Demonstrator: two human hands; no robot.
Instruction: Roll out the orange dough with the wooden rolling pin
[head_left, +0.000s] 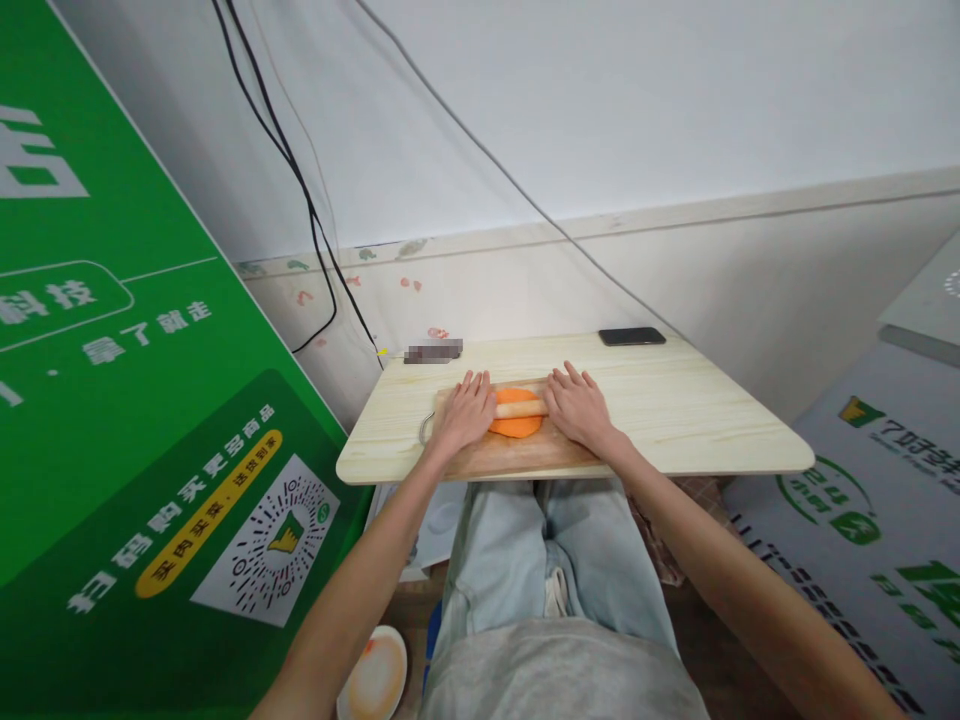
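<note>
A pale wooden rolling pin (523, 409) lies across a flattened round of orange dough (517, 428) on a wooden cutting board (517, 458). My left hand (468, 410) lies over the pin's left end, fingers stretched out and pointing away from me. Over the right end rests my right hand (577, 402), its fingers extended too, with the thumb side toward the dough. Both palms touch the pin and hide its ends. The dough shows on the near and far sides of the pin, between my hands.
A light wood-grain table (690, 420) carries the board. A black phone (632, 337) lies at its back right, and a blurred dark item (433, 351) at its back left. A green printed panel (150, 400) stands close on the left. Below is a round dish (373, 675).
</note>
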